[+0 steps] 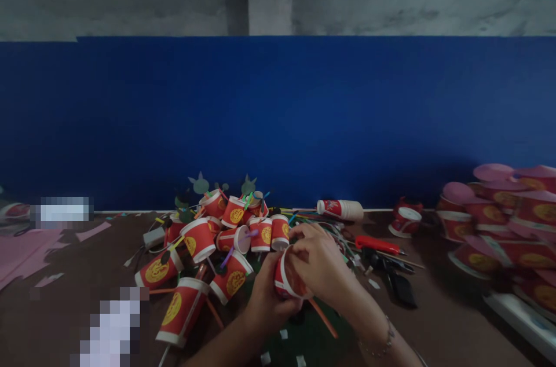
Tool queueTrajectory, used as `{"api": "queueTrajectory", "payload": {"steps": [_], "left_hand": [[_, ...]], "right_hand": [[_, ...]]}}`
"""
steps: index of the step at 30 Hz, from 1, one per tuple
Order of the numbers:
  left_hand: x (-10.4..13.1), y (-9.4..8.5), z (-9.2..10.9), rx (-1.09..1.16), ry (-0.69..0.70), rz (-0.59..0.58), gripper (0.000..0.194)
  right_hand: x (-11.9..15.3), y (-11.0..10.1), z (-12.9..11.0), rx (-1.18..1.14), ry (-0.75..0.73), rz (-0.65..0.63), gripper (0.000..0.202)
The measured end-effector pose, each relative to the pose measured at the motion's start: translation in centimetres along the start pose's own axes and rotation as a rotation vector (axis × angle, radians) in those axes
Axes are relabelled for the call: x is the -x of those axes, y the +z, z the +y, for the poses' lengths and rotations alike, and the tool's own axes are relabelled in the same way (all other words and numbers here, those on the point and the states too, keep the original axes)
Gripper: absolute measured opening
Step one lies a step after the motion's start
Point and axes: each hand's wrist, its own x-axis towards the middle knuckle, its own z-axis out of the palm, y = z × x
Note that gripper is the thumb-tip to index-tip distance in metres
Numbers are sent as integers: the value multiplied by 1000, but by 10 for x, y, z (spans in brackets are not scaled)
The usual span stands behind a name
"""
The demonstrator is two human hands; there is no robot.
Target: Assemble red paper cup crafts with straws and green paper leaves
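My left hand [263,296] is wrapped round a red paper cup [283,281] with a white rim, tilted so its mouth faces my right hand. My right hand [322,258], with a bracelet at the wrist, has its fingers bent together at the cup's mouth; what they pinch, if anything, is hidden. An orange stick [324,319] slants down from beneath the cup. Close beyond my hands lies a heap of similar red cups with round yellow prints, among them an upright cup [261,234] and a tipped one [232,277]. Coloured sticks poke out of several.
A nested stack of cups [339,209] lies at the back. Right of my hands are a red-handled tool [380,245] and a black object [402,287]. More cups with pink paper tops [495,172] pile up far right. Pink paper [26,251] lies left; a blue panel [278,118] stands behind.
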Motion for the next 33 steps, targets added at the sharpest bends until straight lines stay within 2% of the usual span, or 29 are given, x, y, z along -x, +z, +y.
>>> {"api": "queueTrajectory", "payload": {"steps": [8, 14, 18, 22, 28, 33], "left_hand": [[3, 2, -6, 39, -44, 19, 66], [2, 1, -8, 41, -2, 79, 67], [0, 0, -6, 4, 31, 74, 64], [1, 1, -7, 16, 35, 79, 62], [2, 1, -12, 88, 14, 116, 69], [2, 3, -8, 97, 10, 89, 67]], "right_hand": [[0, 1, -4, 132, -6, 4, 22], [-1, 3, -2, 10, 56, 17, 19], [-2, 1, -1, -50, 109, 8, 15], [-2, 5, -4, -72, 67, 64, 18], [1, 17, -13, -69, 3, 187, 17], [0, 20, -10, 34, 0, 183, 16]]}}
